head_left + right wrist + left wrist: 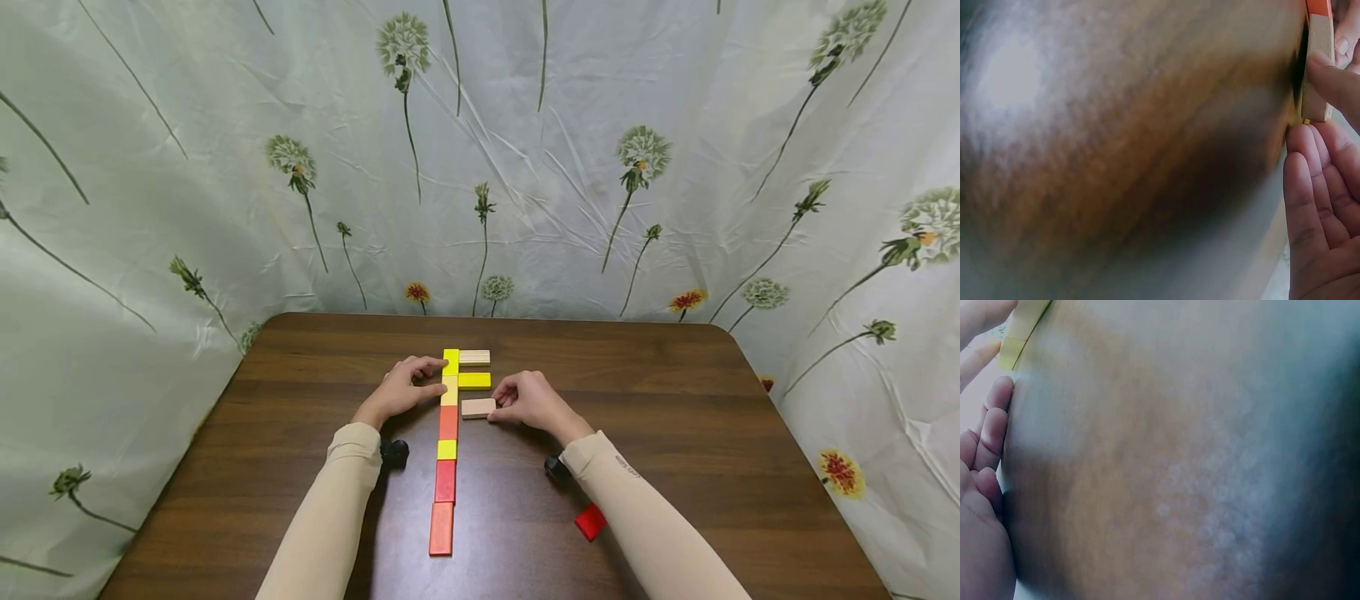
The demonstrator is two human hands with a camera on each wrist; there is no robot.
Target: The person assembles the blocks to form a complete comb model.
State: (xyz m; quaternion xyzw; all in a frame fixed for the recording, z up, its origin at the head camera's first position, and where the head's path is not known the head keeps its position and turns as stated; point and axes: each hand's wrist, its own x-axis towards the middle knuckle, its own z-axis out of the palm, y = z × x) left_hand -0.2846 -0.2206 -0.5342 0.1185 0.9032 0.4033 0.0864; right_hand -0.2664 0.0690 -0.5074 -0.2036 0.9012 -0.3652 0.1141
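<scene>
A straight column of flat blocks runs up the table in the head view. From the far end it has a yellow block [451, 362], a pale yellow block [449, 391], an orange block [447, 422], a small yellow one [446, 450], a red one [445, 481] and an orange-red one [442, 529]. My left hand [401, 389] touches the column's left side, index finger at the far yellow block and thumb at the pale yellow one. My right hand [536, 404] pinches the right end of a plain wooden block [1318, 75], which lies crosswise beside the column.
A ridged wooden block [474, 358] and a yellow block [475, 382] extend right from the column's far part. Near my right forearm lies a red block [590, 522], partly covered by the sleeve. A flowered curtain [562, 208] hangs behind the brown table [712, 500].
</scene>
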